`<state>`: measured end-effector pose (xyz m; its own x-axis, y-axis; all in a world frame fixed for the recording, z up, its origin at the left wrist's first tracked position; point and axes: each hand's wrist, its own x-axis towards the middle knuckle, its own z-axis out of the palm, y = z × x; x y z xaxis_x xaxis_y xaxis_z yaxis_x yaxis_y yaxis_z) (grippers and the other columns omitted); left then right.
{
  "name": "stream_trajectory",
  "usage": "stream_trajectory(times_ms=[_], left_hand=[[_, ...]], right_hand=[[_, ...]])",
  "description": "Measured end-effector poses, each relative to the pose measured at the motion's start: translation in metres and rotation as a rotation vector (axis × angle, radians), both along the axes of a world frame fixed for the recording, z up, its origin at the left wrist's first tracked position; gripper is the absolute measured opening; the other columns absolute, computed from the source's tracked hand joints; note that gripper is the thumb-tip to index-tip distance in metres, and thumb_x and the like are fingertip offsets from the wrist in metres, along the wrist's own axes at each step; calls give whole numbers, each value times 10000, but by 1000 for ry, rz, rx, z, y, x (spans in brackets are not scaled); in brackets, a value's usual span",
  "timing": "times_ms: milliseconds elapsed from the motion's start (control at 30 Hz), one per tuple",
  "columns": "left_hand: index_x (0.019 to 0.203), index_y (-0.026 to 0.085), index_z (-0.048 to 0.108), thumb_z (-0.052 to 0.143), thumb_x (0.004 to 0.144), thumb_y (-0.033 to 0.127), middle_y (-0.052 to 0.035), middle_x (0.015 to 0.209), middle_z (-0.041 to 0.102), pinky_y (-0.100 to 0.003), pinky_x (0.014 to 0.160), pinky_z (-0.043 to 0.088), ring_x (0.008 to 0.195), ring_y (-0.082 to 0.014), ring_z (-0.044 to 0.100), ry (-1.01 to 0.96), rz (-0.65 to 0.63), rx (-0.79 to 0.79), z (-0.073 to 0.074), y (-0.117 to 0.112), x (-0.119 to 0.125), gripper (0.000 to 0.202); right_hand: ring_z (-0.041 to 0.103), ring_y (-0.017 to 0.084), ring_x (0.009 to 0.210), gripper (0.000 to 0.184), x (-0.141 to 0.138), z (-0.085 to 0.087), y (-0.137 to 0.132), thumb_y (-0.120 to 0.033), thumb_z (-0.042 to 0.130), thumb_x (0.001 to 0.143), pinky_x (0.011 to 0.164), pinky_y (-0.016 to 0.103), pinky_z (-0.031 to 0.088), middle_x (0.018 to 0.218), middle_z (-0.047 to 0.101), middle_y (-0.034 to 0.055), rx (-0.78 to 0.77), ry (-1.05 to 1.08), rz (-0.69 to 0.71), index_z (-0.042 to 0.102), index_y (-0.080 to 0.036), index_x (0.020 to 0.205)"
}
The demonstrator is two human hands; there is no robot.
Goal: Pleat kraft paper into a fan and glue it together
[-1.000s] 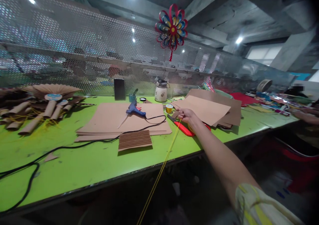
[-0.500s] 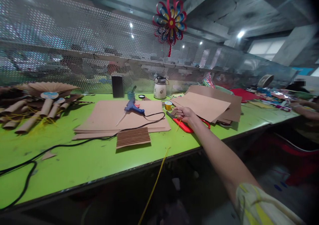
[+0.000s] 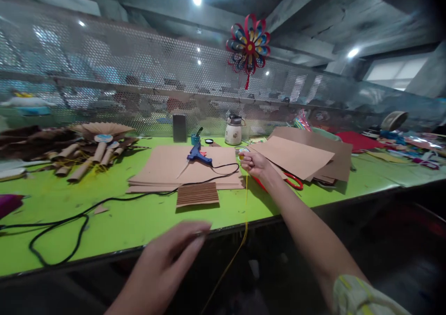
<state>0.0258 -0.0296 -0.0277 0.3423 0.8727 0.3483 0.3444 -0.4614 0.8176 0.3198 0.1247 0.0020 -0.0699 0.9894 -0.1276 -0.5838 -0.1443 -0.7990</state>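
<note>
My right hand (image 3: 253, 163) reaches over the green table, its fingers closed on a yellow string (image 3: 246, 189). From there the string drops past the table's front edge and slants down to the left. Partly hidden behind this hand and wrist are red-handled scissors (image 3: 294, 181). My left hand (image 3: 163, 257), blurred, is low in front of the table edge, thumb and fingers pressed together; what they hold, if anything, is unclear. A small ribbed cardboard piece (image 3: 197, 195) lies beyond it. Behind that, a blue glue gun (image 3: 199, 155) rests on brown cardboard sheets (image 3: 153, 166).
A black cord (image 3: 114, 198) loops across the table's left side. Cardboard tubes and a pleated fan (image 3: 104, 130) are piled at the back left. More cardboard sheets (image 3: 299, 157) lie at right. A white bottle (image 3: 233, 131) stands by the perforated metal screen (image 3: 139, 59).
My left hand has come into view at the bottom. My right hand still grips the string, which now hangs straight down from it. The view has shifted left.
</note>
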Motion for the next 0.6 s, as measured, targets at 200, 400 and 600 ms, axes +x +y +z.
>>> stream_trajectory(times_ms=[200,400,600], left_hand=[[835,126,658,576,788,404,-76,695,670,-263,620,489,678,-171,618,-356,-217,-537,51,116,133,293],[613,139,564,501,776,572,8,420,483,-186,336,193,321,-63,332,-279,-275,-602,14,138,155,467],[643,150,543,563,753,483,80,386,347,-183,378,122,350,-50,234,-263,-270,-534,18,147,140,351]], right_hand=[[196,30,299,144,-29,5,5,-72,403,865,321,113,207,391,272,-115,13,33,-49,484,-144,770],[315,35,320,142,-24,-10,15,-107,460,856,353,125,293,412,386,-82,-5,48,-151,510,-140,728],[608,128,576,171,-7,-11,16,-126,457,873,569,238,483,597,609,44,-21,0,-136,567,-122,742]])
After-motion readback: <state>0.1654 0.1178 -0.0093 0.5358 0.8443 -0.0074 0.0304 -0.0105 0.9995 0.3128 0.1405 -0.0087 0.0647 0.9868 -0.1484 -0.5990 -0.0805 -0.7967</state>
